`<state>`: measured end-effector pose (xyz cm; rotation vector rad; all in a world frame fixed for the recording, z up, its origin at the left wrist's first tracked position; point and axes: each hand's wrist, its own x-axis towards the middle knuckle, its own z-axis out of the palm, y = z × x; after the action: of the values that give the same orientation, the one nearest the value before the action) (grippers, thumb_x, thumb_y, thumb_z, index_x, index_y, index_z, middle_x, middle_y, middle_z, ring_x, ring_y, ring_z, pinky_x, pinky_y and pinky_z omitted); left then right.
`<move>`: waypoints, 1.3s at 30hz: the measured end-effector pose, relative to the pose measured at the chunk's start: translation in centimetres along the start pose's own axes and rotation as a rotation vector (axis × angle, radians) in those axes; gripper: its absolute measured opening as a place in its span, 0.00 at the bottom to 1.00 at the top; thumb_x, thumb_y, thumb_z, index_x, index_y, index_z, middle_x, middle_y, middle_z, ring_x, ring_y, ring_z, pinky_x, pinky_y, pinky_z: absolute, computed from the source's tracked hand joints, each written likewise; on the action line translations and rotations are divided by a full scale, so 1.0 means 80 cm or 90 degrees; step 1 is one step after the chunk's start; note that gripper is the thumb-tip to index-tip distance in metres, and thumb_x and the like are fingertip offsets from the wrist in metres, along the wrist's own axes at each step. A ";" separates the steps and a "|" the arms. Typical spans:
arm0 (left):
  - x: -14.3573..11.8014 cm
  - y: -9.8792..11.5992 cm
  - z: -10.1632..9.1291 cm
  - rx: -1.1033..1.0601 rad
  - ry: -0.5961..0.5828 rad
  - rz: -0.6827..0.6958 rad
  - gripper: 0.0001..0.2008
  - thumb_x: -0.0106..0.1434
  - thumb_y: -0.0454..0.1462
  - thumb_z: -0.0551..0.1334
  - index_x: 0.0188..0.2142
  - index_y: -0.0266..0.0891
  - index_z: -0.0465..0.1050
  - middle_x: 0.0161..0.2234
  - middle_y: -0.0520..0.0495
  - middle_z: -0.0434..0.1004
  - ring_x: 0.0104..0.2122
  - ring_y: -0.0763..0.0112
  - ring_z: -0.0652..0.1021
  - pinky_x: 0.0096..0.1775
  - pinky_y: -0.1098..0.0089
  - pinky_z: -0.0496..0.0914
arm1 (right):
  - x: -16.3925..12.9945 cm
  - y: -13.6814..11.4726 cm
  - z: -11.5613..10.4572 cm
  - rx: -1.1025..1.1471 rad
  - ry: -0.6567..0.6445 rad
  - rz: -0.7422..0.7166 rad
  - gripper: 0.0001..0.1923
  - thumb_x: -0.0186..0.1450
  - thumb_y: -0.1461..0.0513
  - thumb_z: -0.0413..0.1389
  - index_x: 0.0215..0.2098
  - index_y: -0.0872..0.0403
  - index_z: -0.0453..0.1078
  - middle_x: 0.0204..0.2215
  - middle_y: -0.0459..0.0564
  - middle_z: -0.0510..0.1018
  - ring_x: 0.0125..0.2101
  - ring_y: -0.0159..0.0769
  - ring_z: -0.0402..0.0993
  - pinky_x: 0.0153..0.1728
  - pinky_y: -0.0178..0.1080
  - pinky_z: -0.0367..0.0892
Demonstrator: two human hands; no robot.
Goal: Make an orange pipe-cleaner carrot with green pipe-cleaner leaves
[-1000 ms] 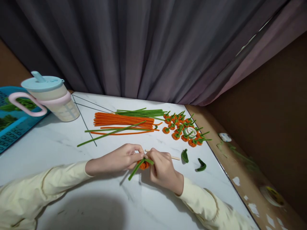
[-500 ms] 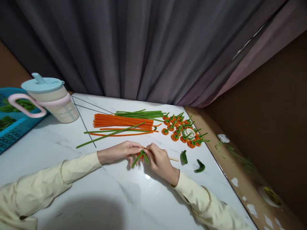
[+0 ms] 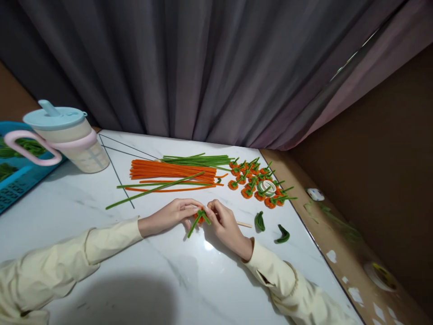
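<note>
In the middle of the table, my left hand point(image 3: 172, 217) pinches a small orange pipe-cleaner flower point(image 3: 200, 218) with green pipe-cleaner ends sticking out. My right hand point(image 3: 227, 228) meets it from the other side, its thumb and fingertips closed on the green part. A thin wooden stick point(image 3: 245, 224) pokes out from behind my right hand; whether that hand holds it cannot be seen. Just beyond my hands lie a bundle of orange pipe cleaners point(image 3: 172, 170) and a bundle of green ones point(image 3: 199, 160). A loose green pipe cleaner point(image 3: 155, 190) crosses in front.
Several similar orange pieces with green stems point(image 3: 246, 192) stand at the right, with a white tape roll point(image 3: 269, 187) among them. Two dark green curled pieces point(image 3: 259, 221) lie nearer. A lidded cup point(image 3: 84, 149) and a blue basket point(image 3: 23, 178) are at the left; a curtain point(image 3: 189, 67) hangs behind.
My fingers have shifted slightly around the orange flower, and its green ends have turned a little. The right fingertips now sit at the green part. Everything else stays in place.
</note>
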<state>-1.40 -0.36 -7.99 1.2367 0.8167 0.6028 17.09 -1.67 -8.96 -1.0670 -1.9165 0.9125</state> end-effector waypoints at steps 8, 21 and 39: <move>-0.004 -0.002 0.004 0.066 0.013 -0.022 0.19 0.60 0.43 0.61 0.46 0.32 0.70 0.30 0.44 0.77 0.24 0.69 0.77 0.29 0.68 0.71 | 0.000 -0.002 0.001 -0.014 -0.024 0.008 0.11 0.68 0.58 0.45 0.28 0.52 0.57 0.22 0.42 0.64 0.22 0.29 0.60 0.25 0.32 0.57; -0.004 -0.009 0.008 0.032 0.072 -0.015 0.17 0.57 0.42 0.64 0.41 0.32 0.74 0.33 0.43 0.78 0.30 0.67 0.77 0.35 0.67 0.72 | 0.001 -0.002 0.005 0.005 0.013 0.023 0.12 0.66 0.58 0.47 0.27 0.54 0.61 0.21 0.43 0.67 0.21 0.28 0.62 0.23 0.31 0.58; 0.005 -0.006 -0.015 -0.198 0.030 -0.016 0.13 0.60 0.41 0.63 0.39 0.32 0.73 0.36 0.40 0.78 0.35 0.65 0.78 0.41 0.65 0.71 | -0.005 0.011 0.007 -0.028 0.089 -0.071 0.01 0.65 0.64 0.49 0.36 0.53 0.62 0.30 0.48 0.68 0.30 0.33 0.67 0.28 0.33 0.66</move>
<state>-2.14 0.48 -8.63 0.9305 0.7450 0.7123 17.07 -1.85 -10.05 -1.0119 -1.8668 0.7176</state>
